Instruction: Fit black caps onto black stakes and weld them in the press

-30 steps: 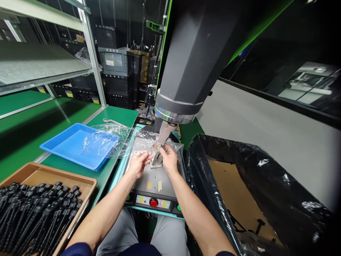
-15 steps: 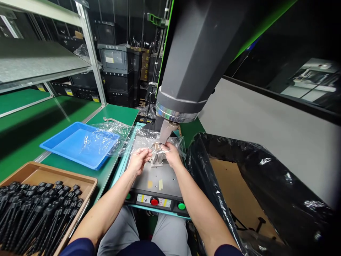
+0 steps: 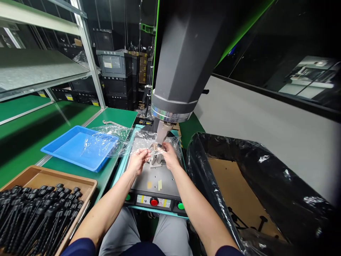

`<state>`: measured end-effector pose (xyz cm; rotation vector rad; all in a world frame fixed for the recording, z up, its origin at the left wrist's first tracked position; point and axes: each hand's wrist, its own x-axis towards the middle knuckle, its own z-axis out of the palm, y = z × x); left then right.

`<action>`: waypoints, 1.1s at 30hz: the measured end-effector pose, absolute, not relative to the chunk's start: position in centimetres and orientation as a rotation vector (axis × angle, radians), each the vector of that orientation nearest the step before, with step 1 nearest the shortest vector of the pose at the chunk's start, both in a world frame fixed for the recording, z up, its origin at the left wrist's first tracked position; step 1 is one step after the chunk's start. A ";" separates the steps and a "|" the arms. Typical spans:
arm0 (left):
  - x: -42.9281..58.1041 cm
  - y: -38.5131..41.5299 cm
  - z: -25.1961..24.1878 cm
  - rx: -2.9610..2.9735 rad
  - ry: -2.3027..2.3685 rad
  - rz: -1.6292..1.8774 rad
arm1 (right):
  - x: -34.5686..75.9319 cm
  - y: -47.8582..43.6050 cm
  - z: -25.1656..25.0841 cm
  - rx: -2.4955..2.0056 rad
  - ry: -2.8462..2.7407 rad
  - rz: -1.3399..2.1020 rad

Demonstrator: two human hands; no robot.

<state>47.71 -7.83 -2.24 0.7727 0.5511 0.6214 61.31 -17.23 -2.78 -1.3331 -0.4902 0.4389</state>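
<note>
My left hand is closed, thumb and fingertips pinching clear plastic film just left of a metal fixture. On the other side of the fixture, my right hand is closed too, its thumb and fingers by a small dark piece below the tip of a metal horn. What the right fingers grip is unclear, as film and glare cover that spot. The film stretches over the press's grey base plate and leftward to a blue tray.
The grey press head hangs over my hands. A red button and green button line the front. A brown tray holds many black stalk-like parts. At right stands a bin lined with black plastic.
The view has shifted slightly, so the press head appears farther left. Both hands stay at the fixture in nearly the same grip.
</note>
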 end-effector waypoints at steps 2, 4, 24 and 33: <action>47.7 -7.9 -2.2 0.786 0.554 0.613 | 61.4 -18.2 -3.2 -1.253 -0.408 0.480; 47.7 -7.9 -2.1 0.799 0.556 0.605 | 61.4 -19.2 -3.9 -1.198 -0.276 0.524; 47.8 -8.5 -2.3 0.801 0.569 0.622 | 64.0 -22.4 -6.3 -0.949 0.065 0.560; 48.3 -8.3 -2.6 0.814 0.605 0.638 | 63.9 -21.9 -7.3 -1.122 0.033 0.500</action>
